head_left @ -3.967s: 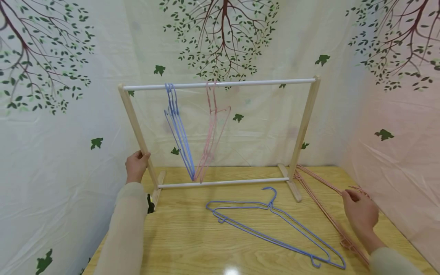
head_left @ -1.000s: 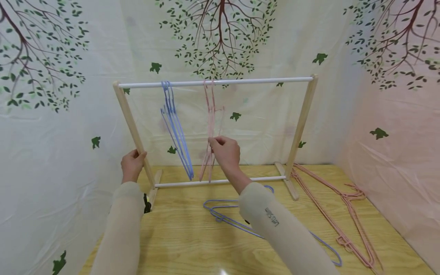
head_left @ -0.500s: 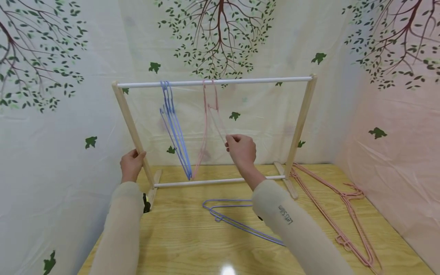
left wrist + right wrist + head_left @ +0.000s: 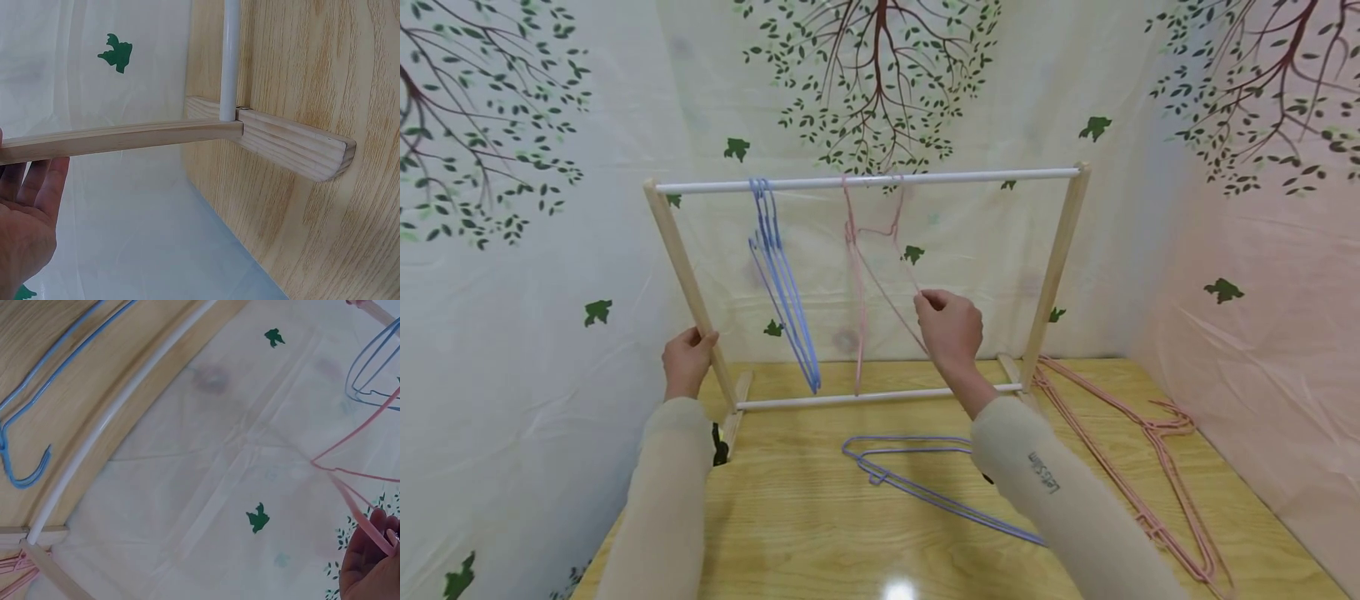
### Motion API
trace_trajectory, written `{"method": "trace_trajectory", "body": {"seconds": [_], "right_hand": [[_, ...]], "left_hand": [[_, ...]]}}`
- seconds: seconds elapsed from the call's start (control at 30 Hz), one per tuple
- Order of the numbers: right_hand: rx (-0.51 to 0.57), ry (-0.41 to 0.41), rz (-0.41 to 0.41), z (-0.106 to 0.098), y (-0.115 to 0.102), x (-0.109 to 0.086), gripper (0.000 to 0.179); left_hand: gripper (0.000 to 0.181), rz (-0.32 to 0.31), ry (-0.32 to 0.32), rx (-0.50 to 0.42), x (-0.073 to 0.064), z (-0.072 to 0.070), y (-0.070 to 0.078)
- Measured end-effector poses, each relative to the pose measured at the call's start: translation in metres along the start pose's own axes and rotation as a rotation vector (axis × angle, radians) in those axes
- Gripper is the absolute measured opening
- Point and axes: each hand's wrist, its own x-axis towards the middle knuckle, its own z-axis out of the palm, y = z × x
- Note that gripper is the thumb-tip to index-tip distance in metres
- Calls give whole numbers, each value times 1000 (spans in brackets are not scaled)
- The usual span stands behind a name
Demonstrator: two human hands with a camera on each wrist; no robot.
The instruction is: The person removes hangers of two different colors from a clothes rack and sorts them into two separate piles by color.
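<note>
My left hand [image 4: 690, 362] grips the left wooden post [image 4: 679, 250] of a small clothes rack; the left wrist view shows its fingers [image 4: 51, 184] against that post. Between thumb and fingers, my right hand [image 4: 952, 331] pinches the sloping arm of a pink clothes hanger [image 4: 898, 208]. This hanger hooks over the white top rail [image 4: 985, 177], turned partly toward me, with its far end hidden behind the hand. To its left hangs another pink hanger [image 4: 859, 325], edge-on. Several blue hangers [image 4: 811, 371] hang close together farther left.
A blue hanger [image 4: 910, 437] lies on the wooden table [image 4: 790, 533], partly under my right sleeve [image 4: 1037, 467]. Several pink hangers [image 4: 1161, 429] lie at the table's right side. The rack has a white lower bar [image 4: 820, 400], and a leaf-printed curtain [image 4: 985, 275] stands behind it.
My right hand left the pink hangers on the table, took hold of a hanging pink hanger and drew it right along the rail, swinging it outward. The left hand stayed on the post.
</note>
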Motion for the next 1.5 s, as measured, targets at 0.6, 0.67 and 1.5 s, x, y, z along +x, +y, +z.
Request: {"method": "trace_trajectory", "body": {"seconds": [0.6,0.67,1.5], "right_hand": [[37,229,-252,-55,51,10,15],[42,241,-274,-62,60,10,14],[81,346,-356,-149,145,-9,14]], "left_hand": [[45,1,12,-23,0,2,-1],[45,-3,15,-22,0,2,-1],[44,11,27,-27,0,3,-5]]}}
